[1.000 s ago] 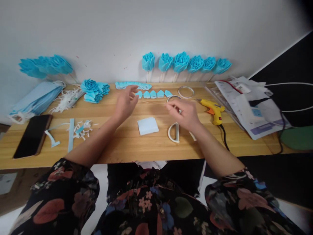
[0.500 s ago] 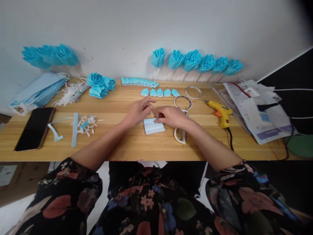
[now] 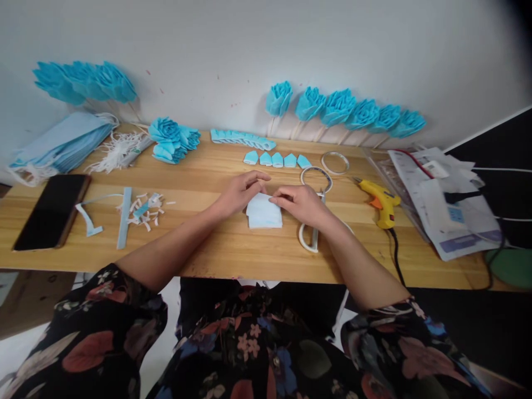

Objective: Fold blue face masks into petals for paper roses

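Observation:
A small pale blue square of mask fabric point(image 3: 264, 213) lies on the wooden table point(image 3: 233, 249) in front of me. My left hand point(image 3: 240, 191) pinches its far left corner with closed fingers. My right hand point(image 3: 300, 203) pinches the far right corner and has lifted that edge a little. White-handled scissors point(image 3: 310, 237) lie just right of the square, partly under my right wrist. A row of small folded blue petals point(image 3: 277, 159) sits beyond my hands.
Blue fabric roses point(image 3: 344, 110) lean on the wall, more roses point(image 3: 170, 138) lie at left. A yellow glue gun point(image 3: 380, 199), wire rings point(image 3: 336, 162), papers point(image 3: 444, 199), a black phone point(image 3: 52, 210), fabric scraps point(image 3: 137, 210) and stacked masks point(image 3: 62, 144) surround the work area.
Both hands came back from the far side of the table to the blue square and took hold of its far corners. The view has shifted slightly.

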{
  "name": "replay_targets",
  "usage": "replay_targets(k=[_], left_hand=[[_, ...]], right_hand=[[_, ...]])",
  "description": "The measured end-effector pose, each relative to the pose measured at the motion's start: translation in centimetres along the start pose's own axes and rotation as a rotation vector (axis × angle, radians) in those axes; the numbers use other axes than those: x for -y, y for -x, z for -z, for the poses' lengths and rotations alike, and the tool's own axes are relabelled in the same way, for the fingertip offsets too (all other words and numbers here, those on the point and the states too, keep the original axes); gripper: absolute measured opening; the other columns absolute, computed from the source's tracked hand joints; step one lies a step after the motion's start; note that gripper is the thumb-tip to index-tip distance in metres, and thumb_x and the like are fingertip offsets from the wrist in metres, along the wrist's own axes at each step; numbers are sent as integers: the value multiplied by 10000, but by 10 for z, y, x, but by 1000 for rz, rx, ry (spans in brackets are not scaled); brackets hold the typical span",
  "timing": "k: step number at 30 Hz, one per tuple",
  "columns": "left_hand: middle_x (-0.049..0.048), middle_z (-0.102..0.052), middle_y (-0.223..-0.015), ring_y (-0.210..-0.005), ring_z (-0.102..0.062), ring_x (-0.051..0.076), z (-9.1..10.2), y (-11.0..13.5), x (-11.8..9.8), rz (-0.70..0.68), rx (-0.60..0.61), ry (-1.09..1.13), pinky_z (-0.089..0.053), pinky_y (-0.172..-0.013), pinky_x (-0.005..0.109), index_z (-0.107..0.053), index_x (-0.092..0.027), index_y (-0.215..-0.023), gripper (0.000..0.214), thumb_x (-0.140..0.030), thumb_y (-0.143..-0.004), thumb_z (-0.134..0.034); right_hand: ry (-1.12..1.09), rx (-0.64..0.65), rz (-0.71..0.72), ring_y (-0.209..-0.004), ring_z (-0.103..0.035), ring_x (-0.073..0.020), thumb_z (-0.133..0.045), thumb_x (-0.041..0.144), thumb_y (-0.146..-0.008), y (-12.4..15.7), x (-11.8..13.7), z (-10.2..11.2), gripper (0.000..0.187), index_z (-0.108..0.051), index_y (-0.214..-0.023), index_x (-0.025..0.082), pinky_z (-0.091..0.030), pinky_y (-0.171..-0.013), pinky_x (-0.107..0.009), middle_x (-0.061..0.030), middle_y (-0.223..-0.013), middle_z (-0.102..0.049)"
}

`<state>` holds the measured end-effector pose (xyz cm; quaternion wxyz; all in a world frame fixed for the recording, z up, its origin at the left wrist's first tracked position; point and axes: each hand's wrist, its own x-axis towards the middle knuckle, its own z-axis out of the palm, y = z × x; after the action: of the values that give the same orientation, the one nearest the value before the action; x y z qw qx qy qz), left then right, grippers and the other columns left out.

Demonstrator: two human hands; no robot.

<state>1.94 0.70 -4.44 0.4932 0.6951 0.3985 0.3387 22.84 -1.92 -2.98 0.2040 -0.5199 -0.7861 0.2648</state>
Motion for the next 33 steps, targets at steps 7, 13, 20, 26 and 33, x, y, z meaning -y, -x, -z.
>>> replay_targets(k=[7,13,20,26,33], left_hand=[[107,-740,-1072,-1052,-659,239,6,6,-18,-14,-81,-64,-500,-905,344,-708,-153,-1135,529,-520,-1009,-349],[98,-746,-1103,-998,-679,235,2,3,-13,11,-3,67,-533,-841,335,-694,-148,-1183,416,-384,-840,-676],[82,-754,-921,-768,-679,171,-2,-1,-7,135,-138,407,-527,-666,281,-708,-109,-971,282,-269,-744,-757],[76,-751,-891,-732,-692,164,-2,0,-12,154,-151,692,-506,-636,268,-708,-109,-948,319,-277,-705,-826],[84,-753,-911,-753,-690,165,-8,3,-13,159,-81,733,-495,-670,279,-707,-113,-978,314,-293,-743,-809]], right_hand=[[-14,-251,90,-762,-657,-184,-597,258,-891,1,3,1,98,-692,-884,235,-477,-729,-316,-20,-863,-744],[-134,-295,40,-790,-688,-187,-615,278,-874,3,7,1,212,-677,-1075,256,-527,-747,-323,-11,-919,-762],[-195,-421,127,-897,-702,-183,-508,240,-942,6,10,8,270,-610,-1190,265,-547,-775,-323,-21,-986,-749],[-196,-393,283,-1014,-696,-192,-498,141,-918,6,7,8,311,-632,-1163,278,-563,-846,-355,-25,-1118,-733],[-126,-420,365,-927,-665,-202,-656,253,-901,2,1,2,82,-676,-979,266,-552,-793,-360,-25,-1004,-724]])
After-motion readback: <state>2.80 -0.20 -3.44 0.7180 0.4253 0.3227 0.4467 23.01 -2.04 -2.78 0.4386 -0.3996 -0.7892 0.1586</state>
